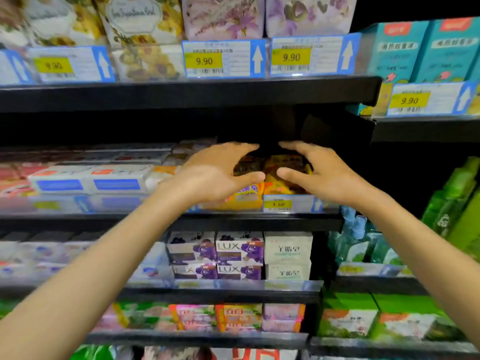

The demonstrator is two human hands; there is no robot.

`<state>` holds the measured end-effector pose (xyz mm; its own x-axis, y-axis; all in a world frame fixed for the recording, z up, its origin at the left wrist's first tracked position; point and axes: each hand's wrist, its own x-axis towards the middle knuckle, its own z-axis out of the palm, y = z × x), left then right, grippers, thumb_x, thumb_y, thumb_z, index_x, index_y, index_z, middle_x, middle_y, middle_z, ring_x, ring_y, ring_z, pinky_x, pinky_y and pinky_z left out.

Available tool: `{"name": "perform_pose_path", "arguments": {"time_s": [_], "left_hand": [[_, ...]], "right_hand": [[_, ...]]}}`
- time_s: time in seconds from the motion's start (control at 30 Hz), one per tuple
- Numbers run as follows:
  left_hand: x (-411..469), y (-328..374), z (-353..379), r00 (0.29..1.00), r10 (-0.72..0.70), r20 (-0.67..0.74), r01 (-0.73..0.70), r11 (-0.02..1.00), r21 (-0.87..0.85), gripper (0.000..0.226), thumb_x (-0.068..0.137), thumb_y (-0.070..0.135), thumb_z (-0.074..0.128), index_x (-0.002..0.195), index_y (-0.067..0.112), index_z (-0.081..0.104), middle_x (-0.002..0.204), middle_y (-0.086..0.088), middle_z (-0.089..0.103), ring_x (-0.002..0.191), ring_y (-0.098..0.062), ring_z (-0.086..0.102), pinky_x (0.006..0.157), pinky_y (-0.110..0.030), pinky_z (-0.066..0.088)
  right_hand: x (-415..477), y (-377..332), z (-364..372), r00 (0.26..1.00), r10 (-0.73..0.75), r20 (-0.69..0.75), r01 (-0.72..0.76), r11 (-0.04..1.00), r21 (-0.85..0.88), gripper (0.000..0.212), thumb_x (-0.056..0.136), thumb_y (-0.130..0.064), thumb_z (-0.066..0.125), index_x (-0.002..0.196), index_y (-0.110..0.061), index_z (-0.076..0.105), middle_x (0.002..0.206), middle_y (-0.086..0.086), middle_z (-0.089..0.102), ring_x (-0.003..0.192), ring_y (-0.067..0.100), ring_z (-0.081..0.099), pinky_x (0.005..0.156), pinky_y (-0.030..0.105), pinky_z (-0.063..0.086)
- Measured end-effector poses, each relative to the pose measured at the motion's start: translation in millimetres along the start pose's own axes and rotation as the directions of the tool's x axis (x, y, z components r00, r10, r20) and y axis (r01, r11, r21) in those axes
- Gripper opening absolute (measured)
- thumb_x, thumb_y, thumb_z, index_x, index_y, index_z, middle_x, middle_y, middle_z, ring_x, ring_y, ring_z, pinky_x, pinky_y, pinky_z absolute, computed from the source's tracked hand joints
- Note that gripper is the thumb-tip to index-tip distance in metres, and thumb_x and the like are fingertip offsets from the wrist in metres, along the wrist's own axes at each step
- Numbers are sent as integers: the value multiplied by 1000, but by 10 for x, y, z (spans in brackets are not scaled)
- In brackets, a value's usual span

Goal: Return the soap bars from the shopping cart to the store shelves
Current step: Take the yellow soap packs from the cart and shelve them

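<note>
Glossy plastic wrap on orange soap packs (280, 187); matt shelf edge (181, 93); card Lux boxes (239, 249)

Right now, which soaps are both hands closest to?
The orange-yellow packs above the 1.50 tag, between left hand and right hand; LUX boxes sit a shelf lower.

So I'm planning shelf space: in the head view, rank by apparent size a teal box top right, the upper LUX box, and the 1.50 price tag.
1. teal box: clearly largest.
2. LUX box.
3. 1.50 price tag: wider but flatter than the LUX box, so these two are close.
</note>
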<state>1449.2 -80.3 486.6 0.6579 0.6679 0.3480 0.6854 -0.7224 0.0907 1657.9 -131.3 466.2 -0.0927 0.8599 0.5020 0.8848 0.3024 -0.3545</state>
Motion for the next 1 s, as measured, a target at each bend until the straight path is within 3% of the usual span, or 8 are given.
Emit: {"name": "perform_pose_path", "arguments": {"time_s": [0.1,0.23,0.4,0.53,0.73,0.83,0.93,1.0], "left_hand": [[-514,183,149,991,-4,-136,3,1000,-9,66,89,60,44,147,34,26,154,3,28,142,-17,23,116,-39,22],[-1353,407,439,964,-65,-257,41,994,-98,68,84,61,37,144,31,33,150,3,36,140,-15,28,116,-36,22],[-2272,536,1091,960,-278,-35,249,904,-347,65,77,68,34,139,49,23,149,14,35,137,-3,29,115,-27,22],[-2998,537,1671,879,-461,125,469,785,-405,83,74,73,34,143,27,36,142,4,46,130,-8,39,104,-17,26],[-4198,683,2126,595,-753,282,777,447,-443,66,87,54,50,143,24,35,142,-1,47,128,-15,45,99,-12,28],[-4803,822,2191,393,-855,339,869,224,-442,57,92,38,54,144,25,34,144,0,43,131,-17,42,103,-22,35],[-5380,957,2192,168,-935,311,880,0,-476,53,91,32,56,141,22,39,133,7,50,123,-13,48,83,3,30],[-5748,1060,2165,24,-954,299,864,-131,-486,53,91,34,55,140,22,40,124,8,55,117,-14,53,83,0,33]], "right_hand": [[-433,-213,112,992,-84,-90,78,994,-73,64,89,-49,55,142,-19,39,145,2,43,138,20,32,111,32,25],[-1141,-443,406,976,-177,-123,174,984,-34,62,89,-54,43,141,-20,40,144,-1,44,139,16,30,113,27,21],[-1859,-526,1014,991,-122,57,109,974,198,58,92,-51,44,141,-22,40,142,-3,44,132,11,36,106,21,27],[-2431,-486,1690,950,-70,305,-9,968,249,61,90,-51,44,142,-19,38,140,1,47,128,15,43,101,19,28],[-3180,-663,2473,762,-58,646,-140,958,251,60,93,-43,50,145,-20,32,147,2,40,135,19,37,108,27,26],[-3343,-940,2735,627,-145,765,-68,968,240,57,96,-43,44,147,-24,26,151,-5,31,139,14,30,107,26,23],[-3370,-1364,3023,534,-263,804,7,952,307,57,96,-40,47,146,-23,28,150,-2,35,137,15,33,106,22,24],[-3359,-1690,3225,481,-348,805,60,929,366,57,95,-40,49,146,-21,31,148,-1,38,135,17,37,106,25,26]]}}
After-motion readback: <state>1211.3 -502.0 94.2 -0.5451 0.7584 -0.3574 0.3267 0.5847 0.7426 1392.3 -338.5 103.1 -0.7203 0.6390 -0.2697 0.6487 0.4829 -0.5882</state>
